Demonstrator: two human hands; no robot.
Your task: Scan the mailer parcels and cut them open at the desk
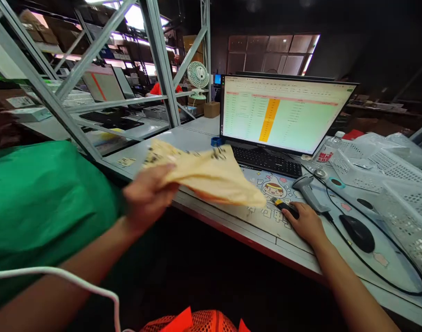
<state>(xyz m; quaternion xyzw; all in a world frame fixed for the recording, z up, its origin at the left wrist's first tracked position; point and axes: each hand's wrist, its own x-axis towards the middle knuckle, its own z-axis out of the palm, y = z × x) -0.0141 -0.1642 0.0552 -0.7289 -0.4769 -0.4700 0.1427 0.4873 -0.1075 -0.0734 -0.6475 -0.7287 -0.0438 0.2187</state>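
My left hand (pixel 148 191), smeared by motion, grips a pale yellow plastic mailing bag (pixel 211 177) with black printing by its left end. The bag is creased and hangs in the air over the table's front edge. At the right, my right hand (pixel 306 221) is closed on a black and yellow box cutter (pixel 287 207), resting low on the desk mat. Just beyond that hand lies a grey barcode scanner (pixel 311 196) with a black cable. A black mouse (pixel 356 233) sits to its right.
Behind the mat stand a black keyboard (pixel 266 161) and a monitor (pixel 283 115) showing a spreadsheet. White plastic baskets (pixel 407 203) and a bottle (pixel 330 147) occupy the right. A green sack (pixel 48 198) is at my left, beside a metal frame (pixel 158 60). A small fan (pixel 198 74) stands behind.
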